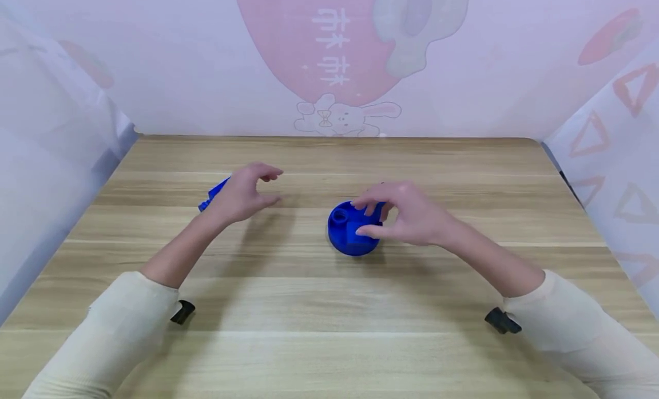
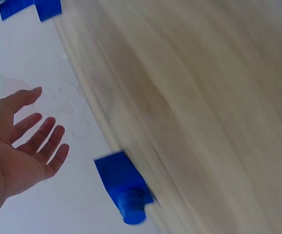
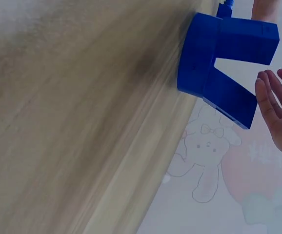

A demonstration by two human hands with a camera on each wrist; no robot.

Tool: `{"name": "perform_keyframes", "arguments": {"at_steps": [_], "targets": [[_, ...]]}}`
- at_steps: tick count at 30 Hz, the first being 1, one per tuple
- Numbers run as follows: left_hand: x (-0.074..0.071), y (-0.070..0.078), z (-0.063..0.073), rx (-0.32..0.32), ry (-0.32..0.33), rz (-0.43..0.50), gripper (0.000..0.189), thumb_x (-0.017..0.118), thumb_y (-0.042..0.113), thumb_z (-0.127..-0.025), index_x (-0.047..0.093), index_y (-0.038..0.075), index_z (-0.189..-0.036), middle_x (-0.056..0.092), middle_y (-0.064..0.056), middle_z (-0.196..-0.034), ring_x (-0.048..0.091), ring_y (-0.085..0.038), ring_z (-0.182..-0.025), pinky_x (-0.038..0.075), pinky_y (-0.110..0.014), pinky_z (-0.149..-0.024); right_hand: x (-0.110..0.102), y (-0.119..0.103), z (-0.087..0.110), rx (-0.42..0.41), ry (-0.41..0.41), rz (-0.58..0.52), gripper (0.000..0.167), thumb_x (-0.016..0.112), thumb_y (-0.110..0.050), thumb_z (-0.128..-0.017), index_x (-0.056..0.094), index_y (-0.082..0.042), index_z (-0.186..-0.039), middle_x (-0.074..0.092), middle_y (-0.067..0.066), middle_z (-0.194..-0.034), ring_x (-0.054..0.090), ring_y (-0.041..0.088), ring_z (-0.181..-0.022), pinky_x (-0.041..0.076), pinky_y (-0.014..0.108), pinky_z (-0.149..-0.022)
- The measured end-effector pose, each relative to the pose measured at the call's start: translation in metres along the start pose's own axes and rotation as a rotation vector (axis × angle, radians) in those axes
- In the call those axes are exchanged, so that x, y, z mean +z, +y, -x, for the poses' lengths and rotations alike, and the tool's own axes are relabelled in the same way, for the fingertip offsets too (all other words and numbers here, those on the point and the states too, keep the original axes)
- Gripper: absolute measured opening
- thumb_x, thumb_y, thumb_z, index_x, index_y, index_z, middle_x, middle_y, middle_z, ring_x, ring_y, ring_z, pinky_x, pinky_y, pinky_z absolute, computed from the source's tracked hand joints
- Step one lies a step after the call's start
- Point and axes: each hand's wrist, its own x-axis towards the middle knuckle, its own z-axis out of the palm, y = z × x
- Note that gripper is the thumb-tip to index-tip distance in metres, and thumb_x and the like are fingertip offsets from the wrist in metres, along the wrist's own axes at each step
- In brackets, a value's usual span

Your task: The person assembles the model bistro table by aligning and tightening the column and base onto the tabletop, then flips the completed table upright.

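Pale pink-and-white printed backdrop point(image 1: 180, 61), with a cartoon rabbit low in its middle, stands behind a light wood-grain tabletop point(image 1: 319, 307); a whitish side panel flanks the tabletop at the left point(image 1: 46, 130), and another, printed with red triangles, at the right point(image 1: 618, 210). Both forearms reach forward from the near side in cream sleeves, angled inward, each with a small black fitting point(image 1: 182, 311) near the cuff.

The left hand point(image 1: 241, 194) holds nothing: its thumb stands well apart from the fingers, which bend softly and point inward. Just behind it lies a blue block with a round, stubby end point(image 1: 218, 187), partly hidden by the hand; the left wrist view shows the two apart.

The right hand point(image 1: 404, 213) arches at the right side of a blue round piece with two upright rectangular blocks point(image 1: 346, 241), which sits near the middle of the tabletop. Its thumb and fingers are spread wide, not wrapped around anything; whether a fingertip touches one of the uprights I cannot tell.

A broad stretch of wood separates the hands. The far edge runs straight along the backdrop, well beyond both blue pieces, and the side edges lie well outside the hands, the left block being nearer its side.
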Motion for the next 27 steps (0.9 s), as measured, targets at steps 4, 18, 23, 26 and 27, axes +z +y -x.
{"name": "perform_keyframes", "arguments": {"at_steps": [4,18,23,26,27], "targets": [[-0.006,-0.016,0.001,-0.04,0.044,-0.069,0.049,0.079,0.003,-0.088,0.061,-0.013,-0.132,0.062,-0.032,-0.128,0.058,-0.047,-0.118,0.048,-0.057,-0.101,0.006,0.0,0.001,0.004,-0.053,0.052,0.039,0.09,-0.019,-0.08,0.077,-0.001,-0.112,0.074,0.008,-0.097,0.068,0.019,-0.084,0.06,0.032,-0.066],[-0.015,-0.044,0.005,-0.155,0.081,-0.341,0.051,0.077,0.012,-0.087,0.063,-0.009,-0.13,0.057,-0.035,-0.13,0.052,-0.053,-0.123,0.041,-0.072,-0.098,0.006,0.002,0.004,0.012,-0.158,0.084,0.036,0.087,-0.019,-0.085,0.078,-0.006,-0.117,0.073,0.007,-0.115,0.063,0.022,-0.094,0.057,0.039,-0.069],[-0.015,-0.047,0.005,-0.202,0.054,-0.363,0.056,0.08,0.017,-0.089,0.06,-0.01,-0.134,0.054,-0.036,-0.133,0.049,-0.054,-0.125,0.041,-0.072,-0.098,0.001,0.005,0.006,0.016,-0.205,0.061,0.034,0.085,-0.015,-0.088,0.077,-0.006,-0.12,0.072,0.006,-0.118,0.061,0.023,-0.094,0.056,0.04,-0.074],[-0.015,-0.047,0.005,-0.217,0.042,-0.37,0.057,0.08,0.017,-0.089,0.059,-0.01,-0.135,0.053,-0.036,-0.134,0.048,-0.055,-0.125,0.041,-0.072,-0.099,0.001,0.007,0.006,0.001,-0.195,0.062,0.034,0.085,-0.016,-0.088,0.077,-0.005,-0.119,0.072,0.006,-0.116,0.062,0.022,-0.095,0.056,0.04,-0.073],[-0.015,-0.046,0.005,-0.219,0.042,-0.372,0.058,0.08,0.017,-0.089,0.059,-0.01,-0.136,0.053,-0.036,-0.135,0.048,-0.055,-0.126,0.041,-0.072,-0.099,0.002,0.007,0.006,-0.006,-0.185,0.067,0.034,0.086,-0.017,-0.087,0.077,-0.005,-0.118,0.073,0.006,-0.116,0.063,0.022,-0.096,0.057,0.04,-0.073]]}}
